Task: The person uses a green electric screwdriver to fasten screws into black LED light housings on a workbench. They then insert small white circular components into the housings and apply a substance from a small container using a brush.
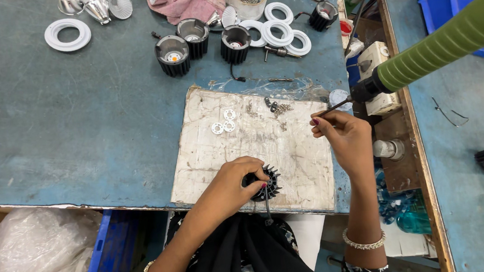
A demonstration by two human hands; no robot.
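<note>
left hand (236, 184) gripping black finned housing (265, 184) near board edge (248, 206), right hand (344, 136) pinching screwdriver tip (333, 107)

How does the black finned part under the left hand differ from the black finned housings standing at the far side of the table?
The black finned part lies on the worn white board, gripped by the left hand; the black finned housings stand untouched on the blue-grey table. The part is mostly covered by fingers; the housings stand upright with open tops, one showing a yellow centre. Both are black, round and ribbed.
</note>
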